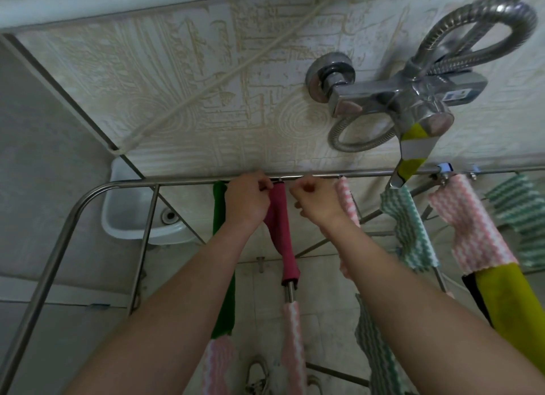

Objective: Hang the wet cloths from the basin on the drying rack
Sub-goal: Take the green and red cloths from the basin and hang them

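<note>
A steel drying rack point(73, 214) spans the view, its far rail running left to right. A magenta cloth point(283, 235) is draped along one inner bar. My left hand point(246, 200) pinches the top end of that cloth at the far rail. My right hand point(317, 201) is closed in a fist just right of it, beside a pink-and-white cloth point(346, 200); whether it grips anything I cannot tell. A dark green cloth point(219, 206) hangs behind my left wrist. The basin is not in view.
More cloths hang on the rack: green-striped point(408, 229), pink-and-white point(472, 232), yellow point(507, 303). A chrome shower mixer point(392, 96) with a hose sticks out from the tiled wall above the rail. A white wall sink point(129, 217) sits at left.
</note>
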The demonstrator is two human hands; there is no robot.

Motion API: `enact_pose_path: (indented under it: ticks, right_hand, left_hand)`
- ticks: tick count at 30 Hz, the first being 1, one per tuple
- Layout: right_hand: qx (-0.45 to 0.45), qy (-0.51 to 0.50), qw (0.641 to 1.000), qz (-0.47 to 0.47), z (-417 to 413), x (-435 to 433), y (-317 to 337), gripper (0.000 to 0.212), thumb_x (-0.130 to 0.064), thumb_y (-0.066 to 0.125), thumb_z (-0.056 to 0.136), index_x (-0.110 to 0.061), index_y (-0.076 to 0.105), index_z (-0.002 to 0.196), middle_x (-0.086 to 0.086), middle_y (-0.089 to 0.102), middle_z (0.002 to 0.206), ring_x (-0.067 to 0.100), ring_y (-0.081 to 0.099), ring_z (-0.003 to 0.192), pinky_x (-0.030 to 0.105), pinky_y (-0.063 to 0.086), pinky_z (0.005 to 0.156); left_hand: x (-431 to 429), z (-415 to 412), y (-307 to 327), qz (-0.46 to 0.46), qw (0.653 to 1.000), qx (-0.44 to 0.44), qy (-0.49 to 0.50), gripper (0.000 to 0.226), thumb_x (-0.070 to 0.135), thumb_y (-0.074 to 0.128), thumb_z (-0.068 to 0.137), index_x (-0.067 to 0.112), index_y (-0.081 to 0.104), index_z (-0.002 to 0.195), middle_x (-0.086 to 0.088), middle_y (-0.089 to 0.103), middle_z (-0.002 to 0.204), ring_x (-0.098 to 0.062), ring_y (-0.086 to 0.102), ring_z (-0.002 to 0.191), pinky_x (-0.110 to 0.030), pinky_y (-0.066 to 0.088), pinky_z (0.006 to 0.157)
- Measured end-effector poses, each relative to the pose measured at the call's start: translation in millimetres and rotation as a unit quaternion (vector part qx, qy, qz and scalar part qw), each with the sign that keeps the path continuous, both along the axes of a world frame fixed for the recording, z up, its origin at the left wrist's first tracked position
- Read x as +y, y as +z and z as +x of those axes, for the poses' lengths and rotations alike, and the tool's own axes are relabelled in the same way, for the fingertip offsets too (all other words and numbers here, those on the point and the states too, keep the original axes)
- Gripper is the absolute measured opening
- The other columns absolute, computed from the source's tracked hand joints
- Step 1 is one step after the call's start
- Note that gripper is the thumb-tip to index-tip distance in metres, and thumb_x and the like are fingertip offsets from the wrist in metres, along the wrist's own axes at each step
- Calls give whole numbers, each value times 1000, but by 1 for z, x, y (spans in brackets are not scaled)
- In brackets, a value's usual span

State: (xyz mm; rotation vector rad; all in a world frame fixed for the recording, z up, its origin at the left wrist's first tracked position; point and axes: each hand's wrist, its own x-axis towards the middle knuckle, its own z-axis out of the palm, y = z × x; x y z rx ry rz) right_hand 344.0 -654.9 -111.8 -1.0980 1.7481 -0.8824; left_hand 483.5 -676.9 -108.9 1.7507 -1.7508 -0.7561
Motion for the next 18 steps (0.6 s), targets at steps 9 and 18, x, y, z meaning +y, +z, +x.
enact_pose_path:
  ticks: [9, 18]
  right_hand:
    - [122, 208, 970, 6, -18, 43, 11, 16, -13, 67, 82, -22, 56, 89, -6, 60, 85, 14, 60, 83, 30, 52, 79]
    - [320, 383, 866, -16, -8, 112, 2, 25, -35, 64, 84, -21, 66, 104, 2, 63, 98, 21, 62, 88, 37, 54, 74]
  left_hand:
    - [36, 13, 20, 45, 989, -50, -129, 15, 8, 58, 83, 19, 68, 85, 8, 64, 84, -11, 59, 81, -24, 47, 73]
    - [128, 25, 4, 130, 960, -101, -226, 21, 30, 71, 79, 20, 66, 97, 4, 60, 92, -10, 58, 83, -27, 50, 73]
